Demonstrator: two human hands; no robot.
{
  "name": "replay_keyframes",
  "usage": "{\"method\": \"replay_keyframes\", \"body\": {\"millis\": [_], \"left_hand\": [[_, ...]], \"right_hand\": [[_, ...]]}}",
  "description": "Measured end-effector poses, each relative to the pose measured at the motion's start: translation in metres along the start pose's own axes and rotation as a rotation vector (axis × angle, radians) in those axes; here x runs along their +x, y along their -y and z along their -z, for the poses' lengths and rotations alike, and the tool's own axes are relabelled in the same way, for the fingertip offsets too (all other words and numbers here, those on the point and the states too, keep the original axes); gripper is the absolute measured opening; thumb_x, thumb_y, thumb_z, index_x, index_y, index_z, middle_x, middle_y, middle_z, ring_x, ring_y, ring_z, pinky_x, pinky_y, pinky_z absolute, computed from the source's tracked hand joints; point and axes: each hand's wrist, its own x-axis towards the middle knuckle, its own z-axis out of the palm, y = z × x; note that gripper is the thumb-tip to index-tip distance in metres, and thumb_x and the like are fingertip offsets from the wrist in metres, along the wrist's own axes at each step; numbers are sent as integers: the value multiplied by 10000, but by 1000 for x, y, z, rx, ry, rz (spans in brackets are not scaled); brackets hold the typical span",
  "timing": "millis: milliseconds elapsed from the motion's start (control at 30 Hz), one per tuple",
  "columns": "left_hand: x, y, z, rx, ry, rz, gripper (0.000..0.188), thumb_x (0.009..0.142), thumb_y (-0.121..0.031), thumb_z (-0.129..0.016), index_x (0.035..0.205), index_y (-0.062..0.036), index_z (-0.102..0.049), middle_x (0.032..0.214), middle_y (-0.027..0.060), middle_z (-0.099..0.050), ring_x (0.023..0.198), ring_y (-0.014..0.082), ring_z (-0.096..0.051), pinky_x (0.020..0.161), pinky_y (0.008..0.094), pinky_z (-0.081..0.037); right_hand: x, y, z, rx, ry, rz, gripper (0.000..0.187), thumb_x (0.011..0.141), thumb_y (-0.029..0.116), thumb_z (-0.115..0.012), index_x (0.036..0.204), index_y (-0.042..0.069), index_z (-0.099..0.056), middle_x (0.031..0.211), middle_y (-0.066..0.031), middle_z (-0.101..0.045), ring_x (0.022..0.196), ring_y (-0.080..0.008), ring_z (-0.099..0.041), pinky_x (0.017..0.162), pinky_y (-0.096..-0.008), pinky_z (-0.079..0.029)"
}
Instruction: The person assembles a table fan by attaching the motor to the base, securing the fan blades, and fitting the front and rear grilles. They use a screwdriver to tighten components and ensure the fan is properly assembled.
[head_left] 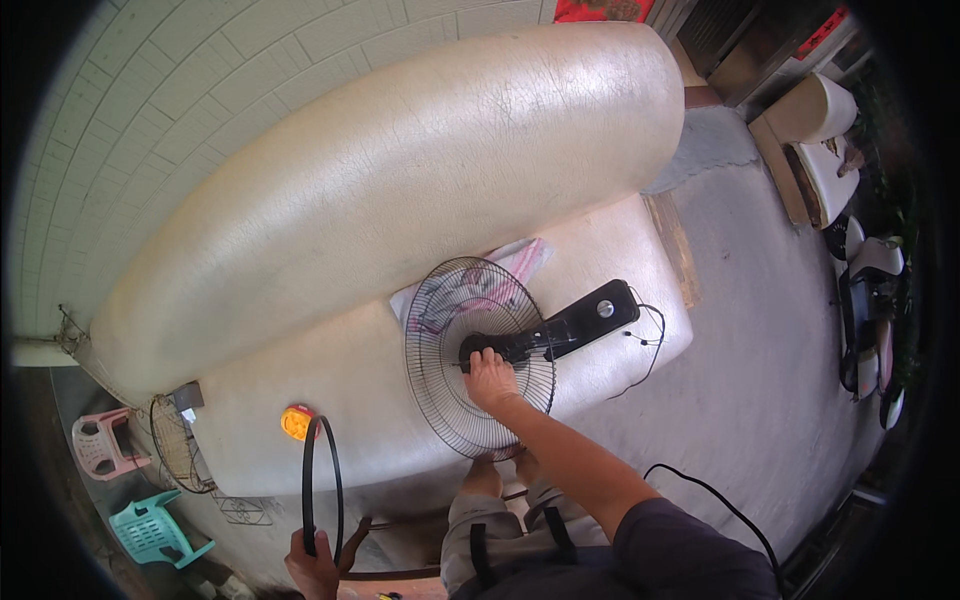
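A black fan (590,322) lies on its back across the seat of a pale, shiny sofa (430,130). Its round wire guard (541,400) faces up, with no blades showing inside. My right hand (490,380) reaches into that guard, fingers curled round the dark hub at its centre. Off to the left, low in the view, my left hand (312,568) grips a thin black ring (308,480) held upright, apart from the fan. A pink and grey patterned cloth (520,262) lies partly under the guard.
A yellow and red object (297,422) sits on the seat near the ring. Pink (103,447) and teal (153,530) plastic chairs stand at lower left. A black cord (725,500) hangs at lower right. Grey floor (745,330) stretches to the right, with more furniture beyond.
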Motion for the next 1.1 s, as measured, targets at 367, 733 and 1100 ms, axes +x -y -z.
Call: {"method": "replay_keyframes", "body": {"millis": [367, 733, 1100], "left_hand": [[-9, 23, -3, -204, 107, 18, 235, 925, -224, -620, 1090, -59, -650, 763, 231, -658, 725, 432, -645, 598, 469, -481], [-8, 3, -158, -683, 387, 352, 307, 964, -305, -614, 1003, -1, -613, 622, 59, -576, 507, 181, -497, 510, 366, -460], [-31, -61, -276, -576, 291, 239, 349, 903, -322, -656, 1098, -32, -664, 738, 170, -677, 678, 306, -694, 604, 372, -511]], "right_hand": [[21, -35, 168, 430, -577, 4, 198, 945, 220, -610, 946, 29, -664, 832, -130, -675, 633, -275, -664, 591, -328, -530], [215, -197, 5, -376, 76, 601, 819, 772, 457, -760, 1426, 108, -413, 1406, -169, -474, 1283, -339, -488, 1056, -418, -434], [187, -220, 138, 252, -201, -99, 264, 868, 244, -602, 870, -20, -583, 801, -253, -634, 764, -369, -653, 690, -430, -506]]}}
